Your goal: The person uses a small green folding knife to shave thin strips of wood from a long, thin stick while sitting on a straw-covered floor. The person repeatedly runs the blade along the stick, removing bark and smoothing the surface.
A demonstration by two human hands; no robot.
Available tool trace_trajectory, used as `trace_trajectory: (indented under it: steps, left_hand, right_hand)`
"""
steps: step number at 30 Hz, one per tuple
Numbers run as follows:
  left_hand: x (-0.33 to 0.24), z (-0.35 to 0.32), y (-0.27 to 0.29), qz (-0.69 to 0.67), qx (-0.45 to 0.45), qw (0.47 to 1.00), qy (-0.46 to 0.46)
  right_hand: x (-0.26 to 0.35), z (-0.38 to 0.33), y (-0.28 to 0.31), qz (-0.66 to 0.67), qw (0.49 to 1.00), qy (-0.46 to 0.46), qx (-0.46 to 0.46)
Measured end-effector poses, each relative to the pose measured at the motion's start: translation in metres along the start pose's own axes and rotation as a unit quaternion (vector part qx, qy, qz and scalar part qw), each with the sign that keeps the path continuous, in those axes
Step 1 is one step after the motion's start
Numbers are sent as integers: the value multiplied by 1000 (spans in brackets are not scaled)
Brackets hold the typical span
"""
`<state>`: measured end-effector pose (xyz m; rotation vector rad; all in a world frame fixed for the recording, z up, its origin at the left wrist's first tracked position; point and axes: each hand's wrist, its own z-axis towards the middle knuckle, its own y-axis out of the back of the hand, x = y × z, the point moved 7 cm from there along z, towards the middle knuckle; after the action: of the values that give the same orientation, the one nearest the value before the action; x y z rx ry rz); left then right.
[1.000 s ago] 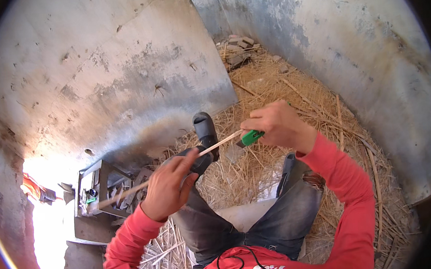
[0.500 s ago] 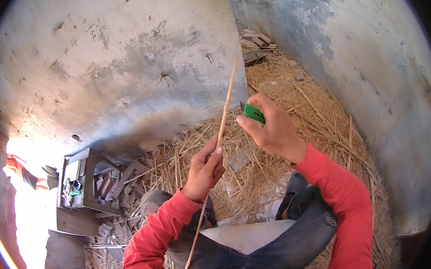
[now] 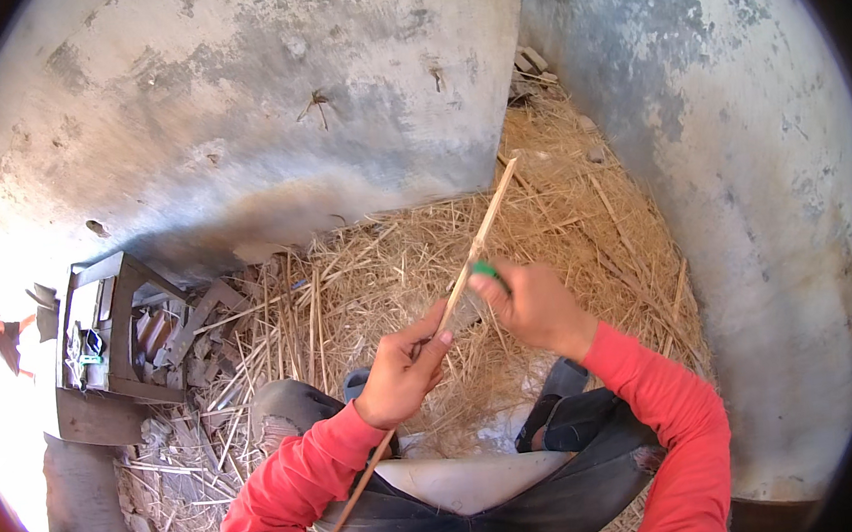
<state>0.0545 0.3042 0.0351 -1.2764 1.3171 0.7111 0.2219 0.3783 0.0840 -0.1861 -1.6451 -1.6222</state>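
A long thin wooden stick [image 3: 484, 230] slants up and away to the right, with a pale, pointed far end. Around its middle my left hand [image 3: 402, 367] is closed, and the lower part runs down past my left sleeve over my leg. My right hand [image 3: 532, 305] grips a small green utility knife [image 3: 486, 269], mostly covered by the fingers. The knife is at the stick, a little above my left hand. Its blade is hidden, so whether it touches the wood I cannot tell.
Straw and shavings [image 3: 583, 245] cover the floor around my legs. At the left a small wooden stand [image 3: 117, 362] carries small items, with wood scraps [image 3: 207, 316] beside it. Stained walls [image 3: 237, 101] rise ahead and at the right. Broken bricks [image 3: 531, 66] lie in the far corner.
My right hand has come down with the knife, from beside the stick to right against it. The stick leans further to the right, and the whole view has shifted slightly.
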Motion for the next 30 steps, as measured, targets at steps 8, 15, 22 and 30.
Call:
trace_trajectory:
  steps: [8, 15, 22, 30]
  left_hand:
    - [5, 2, 3, -5, -5, 1000, 20]
    - [15, -14, -1, -9, 19, 999, 34]
    - [18, -23, -5, 6, 27, 999, 35]
    - [26, -27, -6, -18, 31, 999, 35]
  right_hand:
    - [-9, 9, 1, -101, 995, -2, 13]
    - [-43, 14, 47, -159, 985, -8, -61]
    - [-21, -27, 11, -155, 985, 58, -56]
    - [-24, -33, 32, -132, 986, 31, -94]
